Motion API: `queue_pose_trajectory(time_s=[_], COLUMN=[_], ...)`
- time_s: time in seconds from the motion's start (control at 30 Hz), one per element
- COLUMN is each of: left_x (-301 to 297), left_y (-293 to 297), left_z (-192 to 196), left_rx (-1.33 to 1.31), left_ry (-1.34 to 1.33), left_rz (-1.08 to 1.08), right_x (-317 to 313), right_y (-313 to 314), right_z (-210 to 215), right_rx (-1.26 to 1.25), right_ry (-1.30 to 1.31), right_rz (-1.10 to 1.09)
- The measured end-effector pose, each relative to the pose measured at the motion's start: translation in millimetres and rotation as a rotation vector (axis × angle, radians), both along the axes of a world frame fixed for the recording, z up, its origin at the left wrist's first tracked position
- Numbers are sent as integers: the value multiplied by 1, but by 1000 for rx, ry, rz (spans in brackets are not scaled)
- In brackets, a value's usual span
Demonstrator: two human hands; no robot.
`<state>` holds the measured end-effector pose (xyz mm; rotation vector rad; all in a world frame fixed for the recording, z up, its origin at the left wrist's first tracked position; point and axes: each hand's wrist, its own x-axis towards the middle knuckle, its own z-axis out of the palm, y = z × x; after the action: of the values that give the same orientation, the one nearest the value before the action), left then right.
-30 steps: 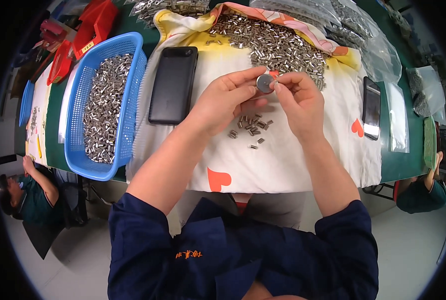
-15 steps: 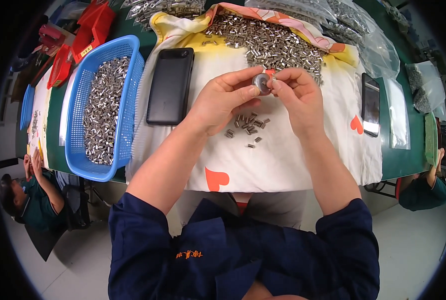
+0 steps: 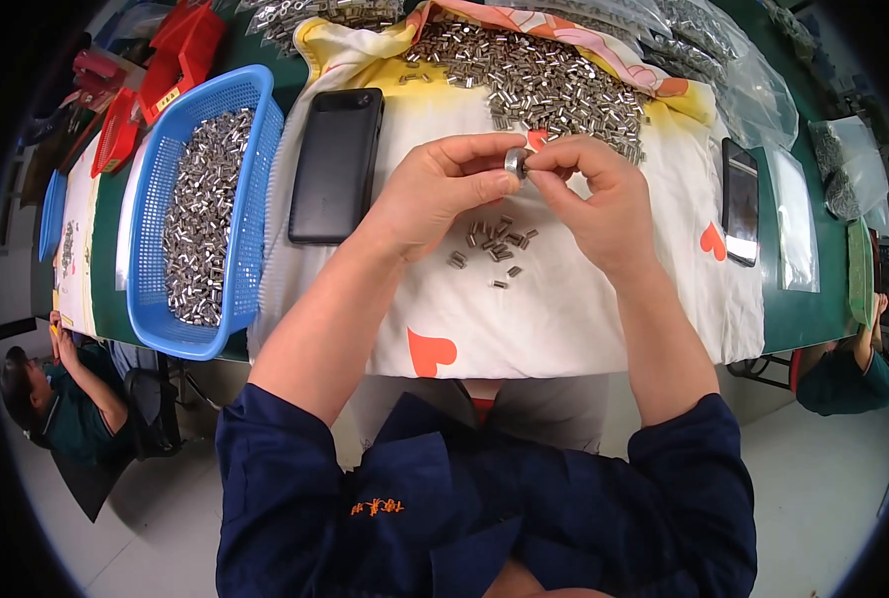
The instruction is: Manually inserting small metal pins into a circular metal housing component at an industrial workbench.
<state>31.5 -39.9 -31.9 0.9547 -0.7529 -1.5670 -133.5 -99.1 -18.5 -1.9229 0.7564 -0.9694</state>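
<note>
My left hand (image 3: 443, 189) pinches a round metal disc (image 3: 515, 162) by its edge, thumb below and forefinger above. The disc is now seen nearly edge-on. Right against its other face are the closed fingertips of my right hand (image 3: 589, 189); whatever small thing they grip is hidden by them. Below the hands, a loose group of small metal cylinders (image 3: 498, 243) lies on the white cloth (image 3: 564, 319). Beyond the hands spreads a large heap of similar metal cylinders (image 3: 564, 95).
A blue plastic basket (image 3: 255, 219) full of metal cylinders stands left, beside a black phone-shaped slab (image 3: 336, 167). A phone (image 3: 739, 204) and a clear bag (image 3: 790, 224) lie right. Red bins (image 3: 180, 60) and bagged parts (image 3: 724, 60) stand farther back. People sit at both sides.
The disc has turned from showing its face to nearly edge-on. My right fingers have closed in against it, and the right hand has shifted slightly. The loose cylinders lie as before.
</note>
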Motion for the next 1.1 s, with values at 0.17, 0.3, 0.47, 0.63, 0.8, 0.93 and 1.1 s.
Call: queue_pose_trajectory(time_s=[0.17, 0.3, 0.47, 0.63, 0.8, 0.93, 1.1], left_x=[-2, -1, 2, 2, 0, -1, -1], left_y=[-2, -1, 0, 1, -2, -2, -4], left_z=[-1, 1, 7, 11, 4, 2, 0], left_rx=[-46, -17, 12, 62, 22, 7, -3], left_ry=[-206, -231, -250, -278, -404, -389, -399], left_rz=[10, 15, -69, -145, -189, -174, -135], right_x=[1, 1, -7, -13, -20, -13, -9], right_y=[1, 6, -5, -21, -33, -33, -29], right_z=[-6, 0, 5, -1, -4, -20, -17], right_rx=[-271, -134, 247, 369, 52, -297, -335], right_ry=[86, 96, 129, 158, 323, 566, 627], right_rz=[-44, -48, 96, 158, -372, -314, -281])
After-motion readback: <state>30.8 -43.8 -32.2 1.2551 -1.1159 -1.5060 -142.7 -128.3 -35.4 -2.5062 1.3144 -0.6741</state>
